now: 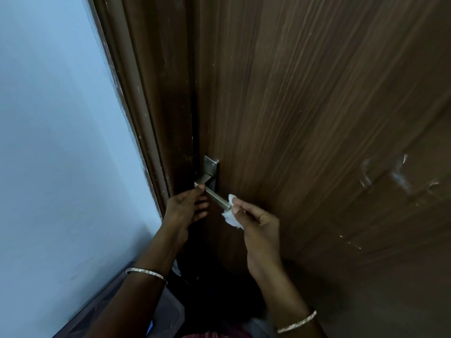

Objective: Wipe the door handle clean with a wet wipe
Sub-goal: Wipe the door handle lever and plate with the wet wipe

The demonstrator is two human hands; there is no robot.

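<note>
The door fills most of the view, a dark brown panel with fine lengthwise wood grain and pale scuffs near its right edge. To its left stands a smooth, pale blue wall. Between them runs the door frame, brown moulded wood flecked with light chips.

2 bare forearms reach up from the bottom edge. The left hand holds the bent end of the door handle, thumb tip on top of the corner and fingers curled beneath the bar. The right hand pinches the wet wipe between thumb and the first fingers, the other fingers folded behind.

The door handle sits low on the door's left edge, just beside the frame. It is brushed, silver-grey metal, square in section and L-shaped. A short neck comes out from a flat rectangular plate, and the long bar runs along the door away from the frame, slanting down to the right in this view.

The wet wipe is white, soft and crumpled, bunched against the bar's free end.

Each wrist carries 1 thin, glittering bangle, the left bangle and the right bangle.
</note>
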